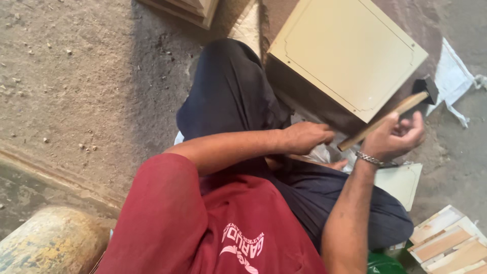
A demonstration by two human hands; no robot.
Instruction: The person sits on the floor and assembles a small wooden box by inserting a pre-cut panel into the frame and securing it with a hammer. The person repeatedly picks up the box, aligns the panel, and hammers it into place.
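Head view, looking down on our lap as we sit on the concrete floor (76,76).

Item one: our right hand (393,136), wrist bracelet showing, fingers loosely curled around the wooden handle of a hammer (401,109); the thumb lies over the handle, the other fingers are partly open. The black hammer head points up and away, toward a white rag (454,81).

Item two: our left hand (304,137), fingers drawn together and bent down into crumpled white plastic (319,152) beside our knee; what they pinch, we cannot tell.

Item three: cream cabinet panel (347,53), lying flat just beyond both hands, hammer handle crossing near its corner.

Item four: smaller cream panel (403,182) under the right forearm; stacked wood offcuts (449,243) at lower right.
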